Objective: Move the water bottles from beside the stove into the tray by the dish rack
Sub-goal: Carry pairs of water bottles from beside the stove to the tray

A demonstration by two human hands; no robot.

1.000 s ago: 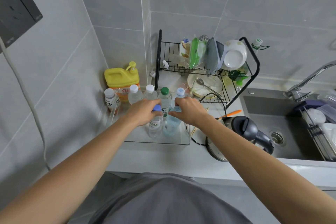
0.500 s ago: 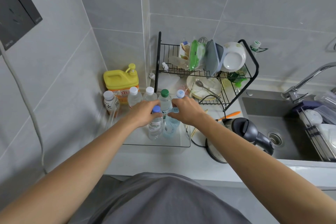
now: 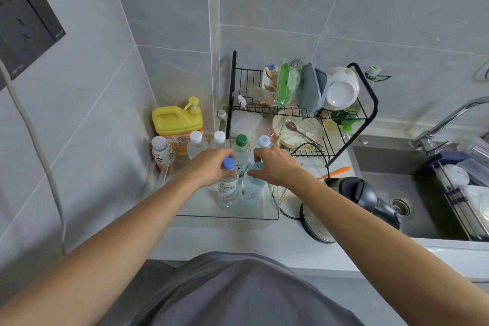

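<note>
A clear tray [image 3: 227, 216] sits on the counter left of the black dish rack [image 3: 304, 114]. Several water bottles stand in it. My left hand [image 3: 209, 167] grips the neck of a clear bottle with a dark blue cap [image 3: 228, 185]. Beside it, my right hand [image 3: 275, 165] grips the top of a pale blue bottle [image 3: 251, 188]. Both bottles stand upright in the tray's middle. Behind them stand a green-capped bottle [image 3: 241, 151], a light-blue-capped bottle [image 3: 263, 141] and two white-capped bottles [image 3: 196, 143], [image 3: 219, 138].
A yellow detergent jug [image 3: 176, 123] and a small white-capped drink bottle [image 3: 161, 152] stand at the back left corner. An electric kettle [image 3: 352, 201] sits right of the tray, with an orange-handled utensil [image 3: 336, 172] behind it. The sink [image 3: 397, 193] and tap [image 3: 447, 124] lie to the right.
Both hands have stayed on the two front bottles. The view has shifted slightly; the bottles sit a little lower in the tray.
</note>
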